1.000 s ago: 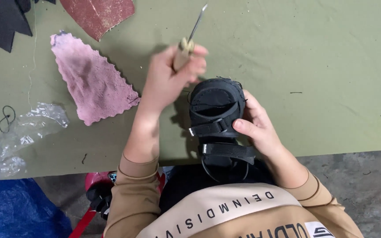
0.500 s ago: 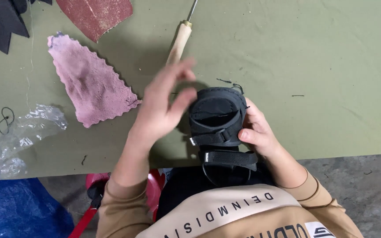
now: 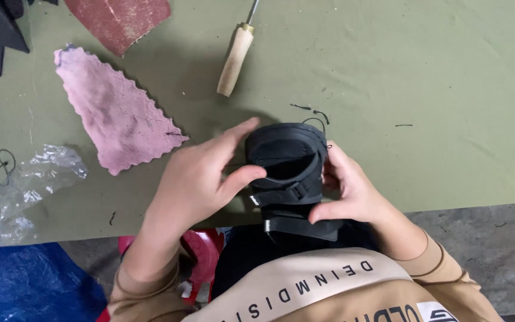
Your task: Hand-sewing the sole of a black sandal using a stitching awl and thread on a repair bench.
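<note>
At frame centre, my left hand (image 3: 201,179) and right hand (image 3: 353,194) pinch the black strapped sandal (image 3: 287,173) from both sides, steadying it upright. Fingers press against its straps. Upper centre, the wooden-handled awl (image 3: 235,59) lies untouched on the green table (image 3: 448,89).

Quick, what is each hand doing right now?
Left hand: grip closed on the black sandal, thumb on its strap.
Right hand: grip closed on the sandal's other side.

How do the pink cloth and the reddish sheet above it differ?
The pink cloth is pale, fuzzy and zigzag-edged; the reddish sheet is darker, flat and smooth-edged. The pink cloth lies fully in view; the reddish sheet is cut off by the frame top. Both lie flat on the green table, untouched by either hand.
</note>
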